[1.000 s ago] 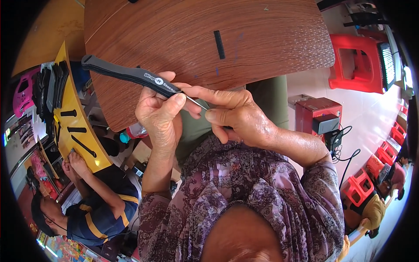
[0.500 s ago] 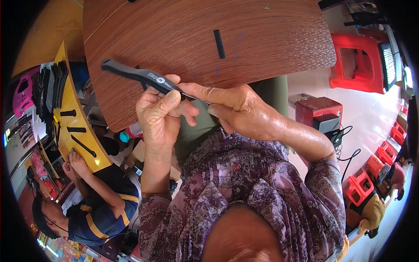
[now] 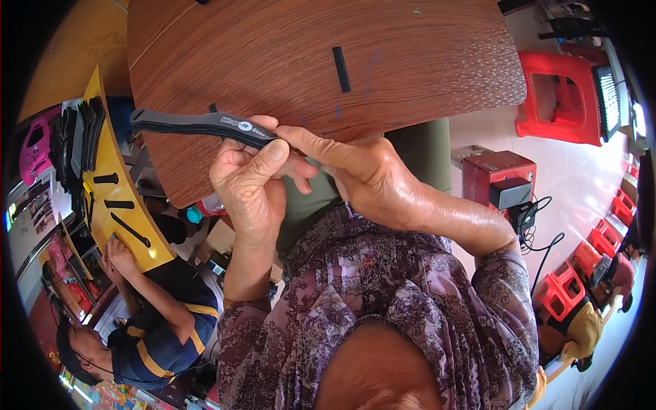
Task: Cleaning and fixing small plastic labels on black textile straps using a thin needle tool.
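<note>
A slim bundle of black fabric straps (image 3: 184, 125) with white print and a rounded far-left end is pinched between thumb and fingers of my left hand (image 3: 249, 181). The bundle extends leftward over the table's near edge. My right hand (image 3: 372, 174) comes in from the right, its index finger stretched to the bundle's near end and meeting the left fingertips. Its thumb and other fingers are bent beneath and mostly hidden. What they hold, if anything, does not show. A short black strip (image 3: 341, 70) lies farther out on the brown wooden table (image 3: 424, 61).
At left, a person in a striped shirt (image 3: 154, 348) works at a yellow board (image 3: 147, 239) with black straps on it. A red stool (image 3: 557, 96) stands right of the table. Below it sit a red box (image 3: 495, 171) and a black adapter with cables (image 3: 523, 208).
The bundle has swung so its far end lies lower and farther left, its printed face turned more toward me. The thin edge between my right thumb and index finger has gone from sight.
</note>
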The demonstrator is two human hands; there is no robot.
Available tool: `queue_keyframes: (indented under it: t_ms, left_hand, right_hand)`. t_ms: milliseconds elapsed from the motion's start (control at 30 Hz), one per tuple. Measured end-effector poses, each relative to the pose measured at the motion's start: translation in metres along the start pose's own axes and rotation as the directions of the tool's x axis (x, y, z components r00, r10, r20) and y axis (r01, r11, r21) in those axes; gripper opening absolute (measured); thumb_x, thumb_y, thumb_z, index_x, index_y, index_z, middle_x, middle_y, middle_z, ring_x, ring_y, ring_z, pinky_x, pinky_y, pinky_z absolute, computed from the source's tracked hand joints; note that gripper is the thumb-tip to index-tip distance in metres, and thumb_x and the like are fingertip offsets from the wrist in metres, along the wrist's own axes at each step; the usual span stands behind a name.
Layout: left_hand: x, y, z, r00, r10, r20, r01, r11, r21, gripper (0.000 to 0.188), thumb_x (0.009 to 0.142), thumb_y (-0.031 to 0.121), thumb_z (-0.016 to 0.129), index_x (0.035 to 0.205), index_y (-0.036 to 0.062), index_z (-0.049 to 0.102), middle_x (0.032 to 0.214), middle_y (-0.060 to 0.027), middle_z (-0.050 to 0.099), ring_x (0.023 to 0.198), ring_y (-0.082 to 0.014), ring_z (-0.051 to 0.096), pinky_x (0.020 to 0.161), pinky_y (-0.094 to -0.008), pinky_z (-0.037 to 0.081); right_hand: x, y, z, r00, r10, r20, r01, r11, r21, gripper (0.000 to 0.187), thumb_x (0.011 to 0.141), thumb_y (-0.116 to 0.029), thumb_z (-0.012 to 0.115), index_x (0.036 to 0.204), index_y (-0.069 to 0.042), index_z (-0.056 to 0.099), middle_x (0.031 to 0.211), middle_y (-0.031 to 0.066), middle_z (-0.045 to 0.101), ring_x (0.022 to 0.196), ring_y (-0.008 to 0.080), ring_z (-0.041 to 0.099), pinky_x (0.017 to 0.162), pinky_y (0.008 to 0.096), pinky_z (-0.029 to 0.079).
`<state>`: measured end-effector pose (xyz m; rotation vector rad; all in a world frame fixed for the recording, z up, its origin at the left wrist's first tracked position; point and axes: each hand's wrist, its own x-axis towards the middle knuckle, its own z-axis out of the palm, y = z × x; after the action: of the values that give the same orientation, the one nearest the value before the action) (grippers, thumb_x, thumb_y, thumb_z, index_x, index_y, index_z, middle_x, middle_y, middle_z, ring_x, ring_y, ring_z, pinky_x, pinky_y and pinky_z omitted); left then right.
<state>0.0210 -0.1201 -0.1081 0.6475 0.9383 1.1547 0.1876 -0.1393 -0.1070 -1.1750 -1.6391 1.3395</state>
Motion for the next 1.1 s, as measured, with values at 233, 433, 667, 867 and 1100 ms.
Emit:
queue_keyframes:
  t_ms: [233, 433, 667, 867, 1100]
  left_hand:
    - [-0.011, -0.017, 0.005, 0.996, 0.083, 0.045, -0.077, 0.989, -0.128, 0.029, 0.079, -0.003, 0.06, 0.106, -0.0071, 0.052, 0.084, -0.0207, 0.064, 0.054, -0.0279, 0.064, 0.04, -0.0314, 0.051]
    - [-0.009, -0.012, 0.008, 0.998, -0.013, 0.063, 0.027, 0.973, -0.227, 0.035, 0.079, -0.001, 0.059, 0.112, -0.009, 0.05, 0.1, -0.032, 0.06, 0.052, -0.0301, 0.063, 0.039, -0.0324, 0.051]
    - [-0.002, -0.007, -0.009, 0.976, -0.17, 0.137, 0.201, 0.945, -0.259, 0.032, 0.081, 0.002, 0.06, 0.108, -0.0123, 0.052, 0.08, -0.022, 0.064, 0.045, -0.0285, 0.059, 0.035, -0.0344, 0.047]
    - [-0.002, -0.002, 0.002, 0.974, -0.194, 0.119, 0.215, 0.955, -0.204, 0.03, 0.079, 0.001, 0.062, 0.105, -0.0138, 0.054, 0.077, -0.0182, 0.064, 0.043, -0.0281, 0.059, 0.035, -0.0331, 0.047]
    - [-0.001, 0.0, 0.005, 0.97, -0.226, 0.088, 0.234, 0.968, -0.096, 0.03, 0.076, -0.004, 0.063, 0.103, -0.0153, 0.054, 0.078, -0.0177, 0.063, 0.045, -0.0283, 0.06, 0.034, -0.0324, 0.047]
  right_hand:
    - [0.003, -0.006, -0.003, 0.953, 0.304, 0.024, -0.256, 0.758, 0.6, 0.044, 0.086, 0.005, 0.045, 0.127, -0.008, 0.053, 0.065, -0.003, 0.056, 0.05, 0.0029, 0.045, 0.044, 0.0191, 0.039]
    - [0.007, -0.013, -0.022, 0.952, 0.304, 0.034, -0.258, 0.738, 0.624, 0.036, 0.087, -0.001, 0.048, 0.123, 0.001, 0.053, 0.064, 0.0033, 0.059, 0.05, 0.0045, 0.047, 0.047, 0.02, 0.04]
    - [0.014, -0.01, -0.02, 0.996, 0.035, -0.079, -0.012, 0.961, 0.278, 0.022, 0.08, -0.005, 0.061, 0.101, 0.002, 0.064, 0.06, 0.0105, 0.059, 0.053, 0.0152, 0.059, 0.048, 0.028, 0.044]
    - [0.022, -0.001, -0.022, 0.971, -0.23, -0.069, 0.229, 0.973, -0.033, 0.012, 0.079, -0.006, 0.06, 0.088, 0.001, 0.064, 0.063, 0.0215, 0.056, 0.061, 0.0383, 0.058, 0.05, 0.0392, 0.047]
    - [0.027, -0.001, -0.028, 0.977, -0.197, 0.088, 0.205, 0.974, -0.096, 0.008, 0.077, -0.001, 0.059, 0.085, -0.001, 0.062, 0.059, 0.0112, 0.057, 0.051, 0.0238, 0.058, 0.047, 0.0334, 0.044]
